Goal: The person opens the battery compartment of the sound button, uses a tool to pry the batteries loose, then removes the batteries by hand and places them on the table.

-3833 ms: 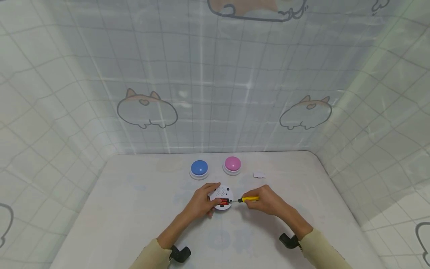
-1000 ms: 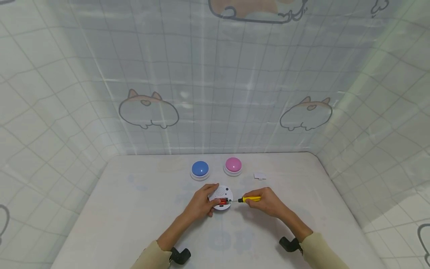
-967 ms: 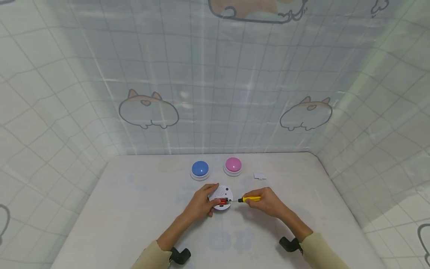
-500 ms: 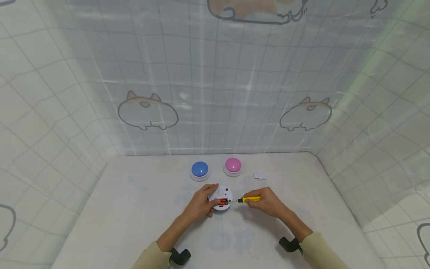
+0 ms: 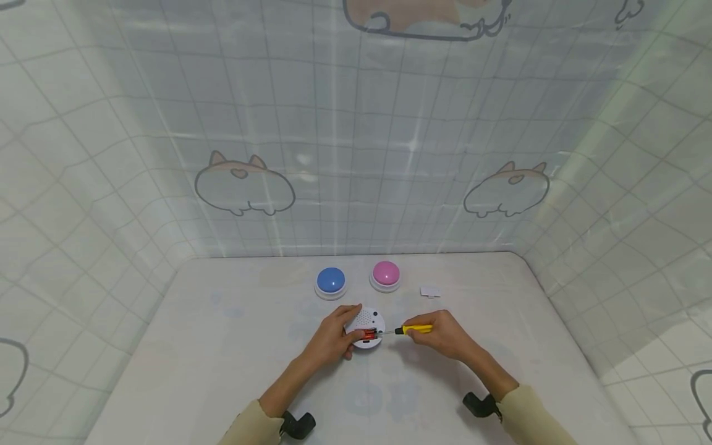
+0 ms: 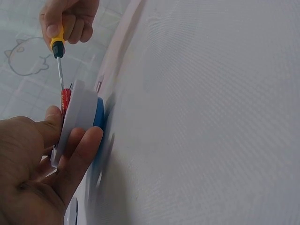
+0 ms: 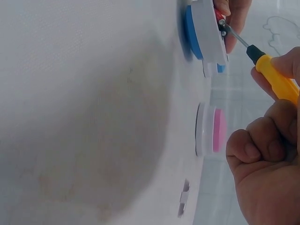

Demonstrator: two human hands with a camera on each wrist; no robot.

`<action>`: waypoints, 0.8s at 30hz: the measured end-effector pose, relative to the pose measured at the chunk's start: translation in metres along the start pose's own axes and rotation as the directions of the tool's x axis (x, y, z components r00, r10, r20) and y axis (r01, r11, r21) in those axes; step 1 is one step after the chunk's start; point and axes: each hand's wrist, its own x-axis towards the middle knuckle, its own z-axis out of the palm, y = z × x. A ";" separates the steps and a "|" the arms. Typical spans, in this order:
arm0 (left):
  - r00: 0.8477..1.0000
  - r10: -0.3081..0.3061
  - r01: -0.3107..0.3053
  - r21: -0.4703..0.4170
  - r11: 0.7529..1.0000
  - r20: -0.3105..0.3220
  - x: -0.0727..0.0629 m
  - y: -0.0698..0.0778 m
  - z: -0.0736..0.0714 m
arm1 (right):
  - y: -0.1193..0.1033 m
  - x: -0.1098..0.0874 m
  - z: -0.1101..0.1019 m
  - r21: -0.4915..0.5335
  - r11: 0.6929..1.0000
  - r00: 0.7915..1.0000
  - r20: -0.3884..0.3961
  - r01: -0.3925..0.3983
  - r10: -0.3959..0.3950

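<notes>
Head view: left hand (image 5: 334,334) is gripping the round white unit (image 5: 365,319) by its edge, thumb lying at the red batteries (image 5: 369,334) in its face. Unit is sitting mid-counter (image 5: 250,358), speaker holes up. Right hand (image 5: 439,332) is pinching a yellow screwdriver (image 5: 415,329), shaft pointing left at the battery ends. Blue button (image 5: 330,281) and pink button (image 5: 386,274) are standing just beyond the unit; small white piece (image 5: 430,291) is lying right of the pink one. Left wrist view: thumb is resting on the battery side, fingers are supporting from behind; the unit's blue dome (image 6: 99,112) is facing the counter. Can't tell if the dome is bearing on it. Right wrist view: thumb and forefinger are holding the handle, other fingers curling toward the palm; tip is sitting at the metal battery ends (image 7: 222,22), exact contact too small to confirm. Risks, my read: tip is pointing toward the left thumb, so a slip under push could be jabbing skin or bending a contact. Overprying against a weak thumb could be popping a battery out. Shaft bridging both terminals could be shorting them. Rounded dome is likely making a poor base; off-centre force could be rocking the unit.
</notes>
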 end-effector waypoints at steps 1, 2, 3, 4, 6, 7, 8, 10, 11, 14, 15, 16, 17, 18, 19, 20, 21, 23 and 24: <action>1.000 0.001 -0.001 -0.007 1.000 0.001 0.000 0.000 0.000 | 0.000 -0.001 -0.001 0.000 1.000 1.000 -0.009 0.000 0.000; 1.000 0.000 0.000 -0.009 1.000 0.001 0.000 0.000 0.000 | 0.000 -0.002 -0.002 -0.007 1.000 1.000 -0.022 0.001 -0.001; 1.000 0.002 -0.002 -0.011 1.000 0.001 0.000 0.000 0.000 | 0.000 -0.003 -0.003 -0.012 1.000 0.999 -0.036 0.000 -0.001; 1.000 0.003 -0.003 -0.011 1.000 0.000 0.000 -0.001 0.000 | 0.000 -0.004 -0.004 -0.018 1.000 0.999 -0.051 0.003 -0.003; 1.000 0.007 -0.007 -0.004 1.000 0.001 0.001 -0.001 0.000 | 0.002 -0.006 -0.006 -0.021 1.000 0.997 -0.081 0.009 -0.010; 1.000 0.007 -0.007 0.001 1.000 0.001 0.001 -0.001 0.000 | 0.003 -0.007 -0.007 -0.024 1.000 0.995 -0.096 0.012 -0.015; 1.000 0.007 -0.007 0.007 1.000 0.001 0.001 -0.001 0.000 | 0.005 -0.008 -0.007 -0.027 1.000 0.994 -0.109 0.016 -0.019; 1.000 0.009 -0.009 0.018 1.000 0.001 0.001 -0.001 0.000 | 0.008 -0.009 -0.009 -0.023 0.999 0.991 -0.130 0.023 -0.026; 1.000 0.009 -0.009 0.024 1.000 0.002 0.001 -0.001 0.000 | 0.009 -0.010 -0.009 -0.015 1.000 0.990 -0.141 0.026 -0.028; 1.000 0.006 -0.006 0.033 0.999 0.001 0.000 -0.001 0.000 | 0.013 -0.013 -0.010 -0.008 0.999 0.984 -0.172 0.034 -0.035; 1.000 0.004 -0.004 0.034 0.999 0.000 0.000 -0.001 0.001 | 0.013 -0.013 -0.010 -0.010 0.999 0.983 -0.181 0.035 -0.036; 1.000 0.003 -0.003 0.035 0.999 -0.001 0.000 -0.001 0.001 | 0.014 -0.014 -0.010 -0.014 0.999 0.981 -0.190 0.034 -0.036; 1.000 0.002 -0.002 0.035 0.999 -0.001 -0.001 -0.001 0.001 | 0.015 -0.014 -0.010 -0.021 0.999 0.979 -0.199 0.032 -0.036; 1.000 0.002 -0.002 0.034 0.999 -0.002 -0.001 -0.001 0.001 | 0.015 -0.015 -0.010 -0.027 0.999 0.978 -0.205 0.028 -0.033; 1.000 0.002 -0.002 0.033 0.999 -0.003 -0.001 -0.001 0.002 | 0.015 -0.015 -0.009 -0.034 0.999 0.977 -0.210 0.021 -0.028; 1.000 0.004 -0.004 0.035 0.999 -0.003 -0.001 -0.001 0.002 | 0.016 -0.015 -0.009 -0.035 0.999 0.977 -0.213 0.014 -0.021; 1.000 0.007 -0.007 0.036 0.999 -0.005 -0.001 -0.001 0.002 | 0.016 -0.016 -0.009 -0.032 0.999 0.977 -0.214 0.002 -0.009; 1.000 0.013 -0.013 0.036 0.999 -0.006 -0.001 -0.002 0.003 | 0.016 -0.017 -0.009 -0.021 1.000 0.977 -0.213 -0.022 0.017; 1.000 0.016 -0.016 0.035 0.999 -0.007 0.000 -0.002 0.003 | 0.016 -0.017 -0.009 -0.015 0.999 0.977 -0.210 -0.032 0.028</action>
